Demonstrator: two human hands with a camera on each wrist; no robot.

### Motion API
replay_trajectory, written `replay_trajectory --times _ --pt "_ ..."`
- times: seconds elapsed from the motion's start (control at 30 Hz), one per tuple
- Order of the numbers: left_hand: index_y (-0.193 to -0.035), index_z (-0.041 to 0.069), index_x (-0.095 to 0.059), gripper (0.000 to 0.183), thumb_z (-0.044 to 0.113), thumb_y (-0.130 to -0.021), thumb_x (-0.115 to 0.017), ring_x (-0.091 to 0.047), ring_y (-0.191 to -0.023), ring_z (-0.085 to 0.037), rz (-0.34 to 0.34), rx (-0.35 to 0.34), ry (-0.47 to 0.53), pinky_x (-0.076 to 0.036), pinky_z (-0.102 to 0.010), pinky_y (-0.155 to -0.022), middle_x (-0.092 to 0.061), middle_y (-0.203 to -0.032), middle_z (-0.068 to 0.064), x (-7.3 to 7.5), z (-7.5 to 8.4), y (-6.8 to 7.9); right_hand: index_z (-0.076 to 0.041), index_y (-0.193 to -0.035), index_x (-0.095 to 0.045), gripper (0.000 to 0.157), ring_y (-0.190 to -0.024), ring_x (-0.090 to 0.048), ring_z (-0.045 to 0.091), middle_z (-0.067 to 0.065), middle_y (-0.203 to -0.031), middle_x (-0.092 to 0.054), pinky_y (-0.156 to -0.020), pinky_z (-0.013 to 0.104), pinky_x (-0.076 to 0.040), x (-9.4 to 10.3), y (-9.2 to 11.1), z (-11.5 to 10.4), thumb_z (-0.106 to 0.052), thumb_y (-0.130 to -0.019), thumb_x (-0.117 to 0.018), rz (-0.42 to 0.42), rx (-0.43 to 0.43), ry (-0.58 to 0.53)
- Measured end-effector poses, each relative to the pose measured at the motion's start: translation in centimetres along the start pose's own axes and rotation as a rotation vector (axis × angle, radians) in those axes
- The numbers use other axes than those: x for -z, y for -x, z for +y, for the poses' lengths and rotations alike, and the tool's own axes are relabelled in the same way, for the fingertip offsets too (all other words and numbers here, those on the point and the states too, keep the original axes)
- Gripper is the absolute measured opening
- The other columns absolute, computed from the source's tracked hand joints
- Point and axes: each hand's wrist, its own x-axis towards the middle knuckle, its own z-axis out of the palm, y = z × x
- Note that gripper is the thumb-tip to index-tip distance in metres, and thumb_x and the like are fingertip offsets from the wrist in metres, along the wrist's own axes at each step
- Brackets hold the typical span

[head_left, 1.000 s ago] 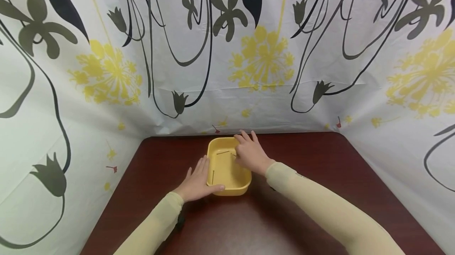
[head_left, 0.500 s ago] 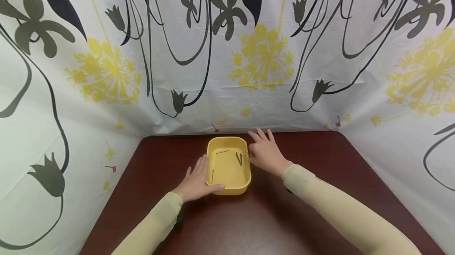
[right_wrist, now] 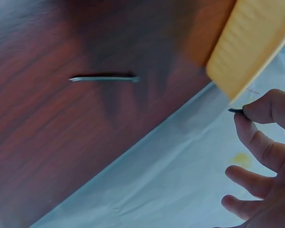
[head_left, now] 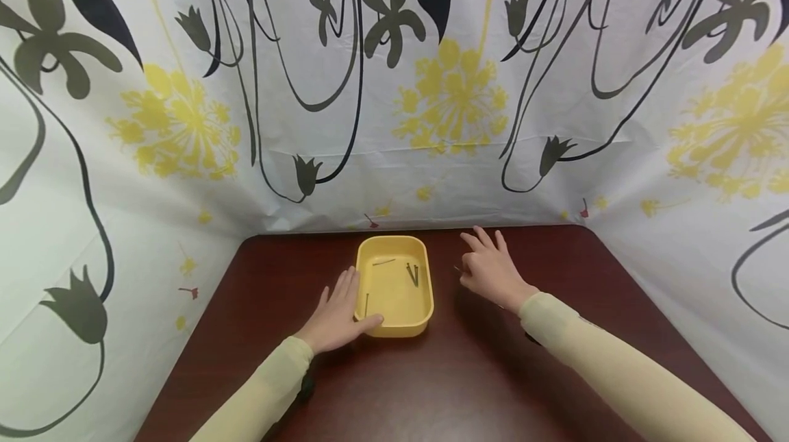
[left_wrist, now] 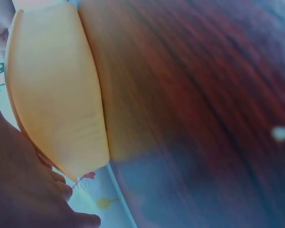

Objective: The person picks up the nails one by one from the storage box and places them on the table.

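A shallow yellow tray (head_left: 394,331) stands toward the far side of the table, with several thin dark nails (head_left: 413,276) lying on its bottom. My left hand (head_left: 334,315) lies with straight fingers along the tray's left side, its thumb at the near left corner. To the right of the tray, above the table, my right hand (head_left: 493,274) pinches a small nail (right_wrist: 236,110) between thumb and index finger. Only one end of that nail shows; the other fingers are spread. Another nail (right_wrist: 104,78) lies on the table in the right wrist view.
The dark red-brown wooden table (head_left: 394,387) reaches back to a white cloth (head_left: 370,202) printed with flowers. The cloth hangs along the back and both sides.
My right hand has moved right, from over the tray's right side to above the table, pinching the nail. The nails in the tray that it covered now show. My left hand has stayed.
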Motion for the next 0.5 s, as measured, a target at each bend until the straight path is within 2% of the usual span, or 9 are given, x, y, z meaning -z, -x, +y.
replay_trajectory --times 0.13,0.33,0.5 --pt "-0.162 0.007 -0.009 0.111 0.073 -0.087 -0.058 -0.007 -0.154 -0.029 0.012 -0.009 -0.021 -0.013 -0.062 -0.116 -0.007 -0.168 -0.012 0.0 0.0 0.0 -0.028 -0.061 -0.059 0.029 -0.148 -0.021 0.042 0.018 -0.149 -0.046 -0.11 0.074 -0.011 -0.1 1.1 1.3 -0.018 -0.08 -0.078 -0.012 -0.012 0.002" --pt "-0.163 0.012 -0.005 0.11 0.073 -0.088 -0.057 -0.005 -0.154 -0.025 0.027 -0.009 -0.037 -0.012 -0.06 -0.117 -0.006 -0.169 -0.008 0.0 -0.2 0.0 -0.028 -0.057 -0.054 0.032 -0.146 -0.024 0.043 0.018 -0.145 -0.05 -0.108 0.075 -0.01 -0.6 2.6 3.1 -0.017 -0.078 -0.075 -0.012 -0.033 0.017" --pt "-0.163 0.011 -0.008 0.108 0.072 -0.089 -0.057 -0.006 -0.154 -0.024 0.016 -0.009 -0.029 -0.014 -0.059 -0.117 -0.007 -0.169 -0.006 -0.2 -0.2 0.1 -0.027 -0.057 -0.054 0.032 -0.144 -0.026 0.044 0.019 -0.143 -0.052 -0.107 0.076 -0.011 -1.5 4.6 4.4 -0.018 -0.077 -0.077 -0.035 -0.063 0.026"
